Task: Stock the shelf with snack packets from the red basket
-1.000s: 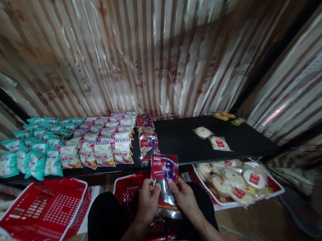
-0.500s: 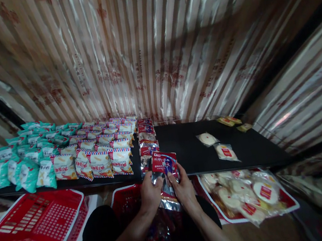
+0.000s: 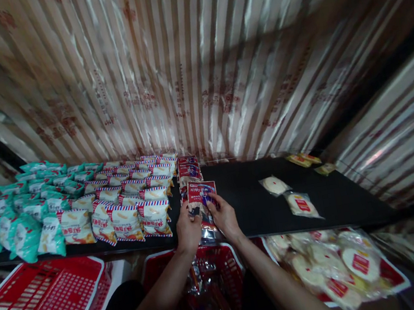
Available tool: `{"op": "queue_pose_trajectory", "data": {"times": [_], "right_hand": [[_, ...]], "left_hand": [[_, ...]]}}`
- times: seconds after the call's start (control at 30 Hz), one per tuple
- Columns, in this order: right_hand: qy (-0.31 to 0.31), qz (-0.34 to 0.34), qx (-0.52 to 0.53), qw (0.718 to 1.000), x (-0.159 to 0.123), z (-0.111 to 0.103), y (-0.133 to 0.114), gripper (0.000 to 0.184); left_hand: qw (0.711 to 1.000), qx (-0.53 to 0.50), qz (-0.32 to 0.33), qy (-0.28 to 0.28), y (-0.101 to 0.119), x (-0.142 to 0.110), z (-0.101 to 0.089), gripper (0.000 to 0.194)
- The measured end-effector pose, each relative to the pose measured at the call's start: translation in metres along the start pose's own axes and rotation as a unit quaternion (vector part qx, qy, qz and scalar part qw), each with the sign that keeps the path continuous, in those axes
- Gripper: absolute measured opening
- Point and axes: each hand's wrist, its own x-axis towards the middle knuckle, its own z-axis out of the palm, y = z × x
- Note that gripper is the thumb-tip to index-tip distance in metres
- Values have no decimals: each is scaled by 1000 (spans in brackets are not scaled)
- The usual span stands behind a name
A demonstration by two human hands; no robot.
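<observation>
On the black shelf (image 3: pixel 246 185) before us, we see teal bags (image 3: pixel 27 237) crowded at the left end, then rows of white bags (image 3: pixel 126 224) with striped edges. Beside these we find a line of red packets (image 3: pixel 189 170); farther right lie two clear-wrapped pale rounds (image 3: pixel 274 185) and, toward the back, small yellow packets (image 3: pixel 298 161).

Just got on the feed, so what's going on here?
A person's left hand and right hand hold a red packet between them at the near end of a row of similar packets on the black shelf. White bags and teal bags stand to the left. Whether the held one touches the shelf is unclear.
</observation>
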Motion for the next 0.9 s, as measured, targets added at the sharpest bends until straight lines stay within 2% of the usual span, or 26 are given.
{"op": "queue_pose_trajectory", "data": {"times": [0.1,0.2,0.4,0.67,0.9], "right_hand": [[-6,-7,-31,999,19,7,-3,44],[-16,-20,-73,997,32,13,-5,42],[-27,-36,-170,984,45,21,-6,40],[-9,-79,-189,979,47,30,-1,35],[-3,-99,-210,973,46,34,4,35]], "left_hand": [[998,50,44,16,4,14,2,33],[993,104,52,34,7,26,3,25],[987,136,50,66,8,38,5,31],[983,146,72,88,-13,47,10,29],[979,163,72,95,-18,48,11,27]]}}
